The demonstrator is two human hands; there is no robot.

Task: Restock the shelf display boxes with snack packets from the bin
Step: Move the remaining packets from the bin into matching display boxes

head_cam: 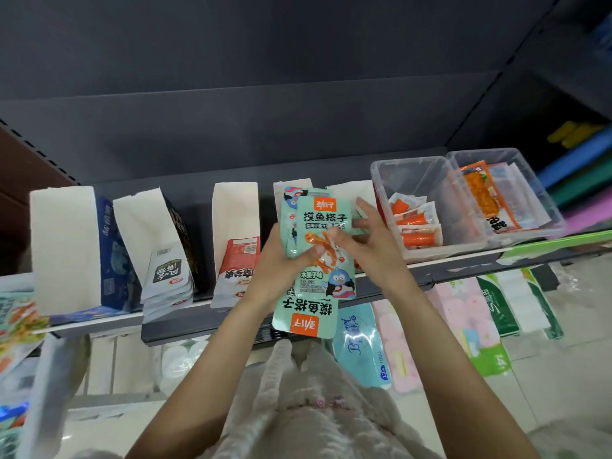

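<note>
Both hands hold a stack of mint-green packets in front of the shelf, just above its front edge. The left hand grips the stack from the left side, its thumb curled across the printed face. The right hand pinches the top packet near its right edge, thumb on the front and fingers behind; the index finger points up past the packet's corner. The packets overlap unevenly, with 1 hanging lower so its orange logo sits below the shelf edge.

On the shelf stand 4 white display boxes. The far-left box shows a blue side. The next box holds white packets leaning forward. The third box holds red-and-white packets. The fourth box is right behind the held stack and mostly hidden.

To the right sit 2 clear bins: the near bin holds small orange packets, the far bin holds larger orange ones.
</note>
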